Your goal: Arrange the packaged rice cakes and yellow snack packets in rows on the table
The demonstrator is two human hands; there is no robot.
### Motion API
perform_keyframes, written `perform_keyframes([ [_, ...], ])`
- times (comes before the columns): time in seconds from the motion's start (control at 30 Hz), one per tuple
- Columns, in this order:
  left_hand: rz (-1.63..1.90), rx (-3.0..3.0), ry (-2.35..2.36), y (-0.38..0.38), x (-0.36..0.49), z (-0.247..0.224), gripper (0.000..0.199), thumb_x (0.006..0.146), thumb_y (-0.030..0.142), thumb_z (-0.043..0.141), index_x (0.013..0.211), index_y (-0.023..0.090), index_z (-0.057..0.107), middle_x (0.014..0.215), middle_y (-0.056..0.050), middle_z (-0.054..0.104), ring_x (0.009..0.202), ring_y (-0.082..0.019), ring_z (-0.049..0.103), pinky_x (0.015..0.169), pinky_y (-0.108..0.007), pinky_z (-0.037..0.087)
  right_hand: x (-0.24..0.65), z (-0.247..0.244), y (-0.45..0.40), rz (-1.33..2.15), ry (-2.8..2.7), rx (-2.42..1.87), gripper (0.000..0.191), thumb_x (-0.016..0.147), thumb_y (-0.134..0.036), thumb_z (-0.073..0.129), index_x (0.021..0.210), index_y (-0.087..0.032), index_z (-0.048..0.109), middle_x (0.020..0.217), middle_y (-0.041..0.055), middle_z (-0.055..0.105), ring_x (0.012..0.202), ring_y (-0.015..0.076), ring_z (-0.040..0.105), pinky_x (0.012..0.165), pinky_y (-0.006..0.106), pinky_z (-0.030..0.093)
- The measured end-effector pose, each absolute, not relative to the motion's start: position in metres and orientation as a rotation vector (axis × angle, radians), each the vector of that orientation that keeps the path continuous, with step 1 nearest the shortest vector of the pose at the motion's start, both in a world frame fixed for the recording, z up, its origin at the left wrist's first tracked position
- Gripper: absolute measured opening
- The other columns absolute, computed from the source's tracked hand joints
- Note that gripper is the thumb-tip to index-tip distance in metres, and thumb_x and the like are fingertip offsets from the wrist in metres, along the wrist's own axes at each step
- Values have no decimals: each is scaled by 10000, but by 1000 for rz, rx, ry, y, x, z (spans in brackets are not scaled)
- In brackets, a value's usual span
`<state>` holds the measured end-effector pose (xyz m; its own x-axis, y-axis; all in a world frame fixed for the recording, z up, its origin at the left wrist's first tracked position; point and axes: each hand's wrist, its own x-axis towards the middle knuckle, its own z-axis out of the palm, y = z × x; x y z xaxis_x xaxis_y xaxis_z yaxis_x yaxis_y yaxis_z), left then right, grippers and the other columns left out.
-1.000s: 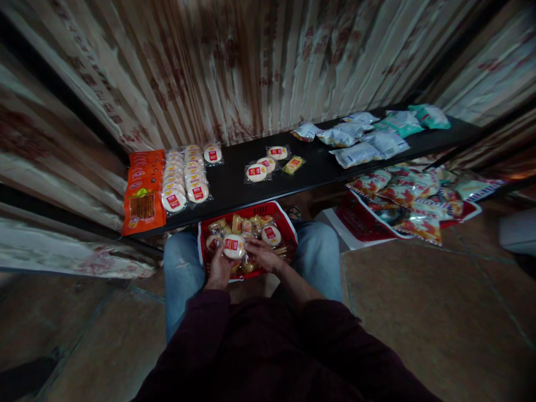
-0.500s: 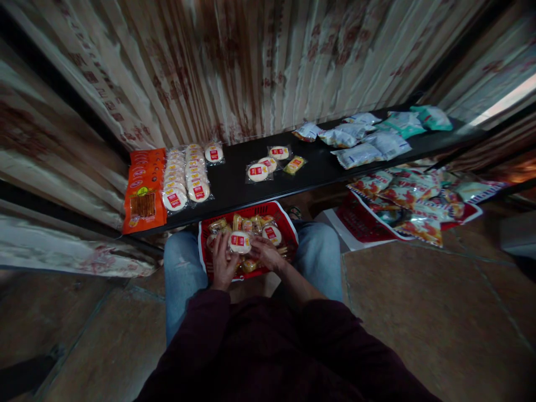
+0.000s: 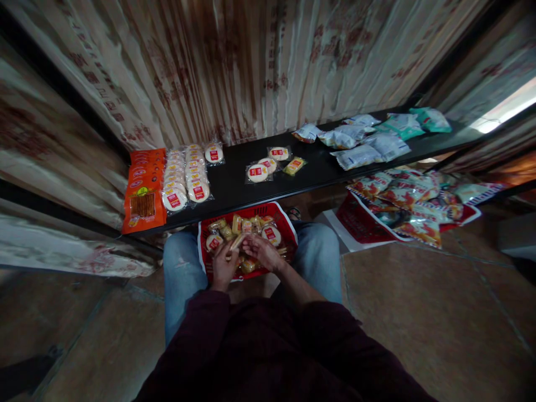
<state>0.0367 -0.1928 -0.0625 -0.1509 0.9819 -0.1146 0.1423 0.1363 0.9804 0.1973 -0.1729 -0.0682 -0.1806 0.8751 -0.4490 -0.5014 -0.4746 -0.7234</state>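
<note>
My left hand (image 3: pixel 225 264) grips a round rice cracker packet (image 3: pixel 237 242), turned nearly edge-on above the red basket (image 3: pixel 288 219). My right hand (image 3: pixel 263 252) has its fingers bent together at the packet's right edge, seemingly pinching the wrapper; the exact contact is hard to make out. Between my knees, the basket holds several small yellowish wrapped snacks (image 3: pixel 248 264). Another round cracker packet (image 3: pixel 271 235) lies at its right side, and one more (image 3: pixel 214 242) at its left.
A black shelf (image 3: pixel 234 190) runs in front, bearing orange snack bags (image 3: pixel 144 190), rows of cracker packets (image 3: pixel 196 190), loose packets (image 3: pixel 257 172), a small yellow packet (image 3: pixel 294 165), and white (image 3: pixel 358 156) and teal bags (image 3: pixel 433 119). A second basket (image 3: pixel 360 220) heaped with bags stands at right.
The cracker packet in my hands has tilted from label-up to almost edge-on. The cracker packet at the basket's left shows more fully.
</note>
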Motion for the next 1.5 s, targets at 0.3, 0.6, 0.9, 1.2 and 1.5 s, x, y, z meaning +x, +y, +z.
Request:
perform_keyframes([
  [0.3,1131,453,1205,-190,38,-73,308,603,289,784,877,185,687,874,-30,708,743,-137,636,671,-245,505,194,-67,-175,1710,-723,-1069,319,614,-391,786,888,-235,734,911,38,724,854,185,648,871,354,489],
  [0.6,1075,313,1064,-189,34,-64,282,699,245,691,965,179,624,940,-62,704,818,-173,675,682,-269,503,195,-68,-176,1703,-696,-997,382,596,-404,815,917,-215,731,937,44,721,874,185,646,880,358,495],
  [0.9,1073,410,1045,-192,36,-62,341,672,289,734,1001,229,668,1087,-47,681,919,-172,634,714,-265,507,193,-62,-178,1731,-742,-1044,389,631,-419,798,960,-225,722,1017,44,706,959,197,644,897,370,501],
  [1.2,1047,653,1141,-194,37,-65,403,635,234,793,1027,287,718,1265,-10,624,1233,-219,511,884,-265,480,192,-53,-181,1702,-898,-1049,453,633,-410,796,1045,-259,681,1045,18,704,1019,202,626,906,337,490],
  [1.5,1165,593,1254,-189,37,-76,413,623,204,784,1026,239,698,1009,-42,673,878,-150,631,734,-248,509,188,-67,-178,1672,-728,-1065,475,580,-521,796,936,-224,690,955,40,714,854,225,670,852,404,524],
])
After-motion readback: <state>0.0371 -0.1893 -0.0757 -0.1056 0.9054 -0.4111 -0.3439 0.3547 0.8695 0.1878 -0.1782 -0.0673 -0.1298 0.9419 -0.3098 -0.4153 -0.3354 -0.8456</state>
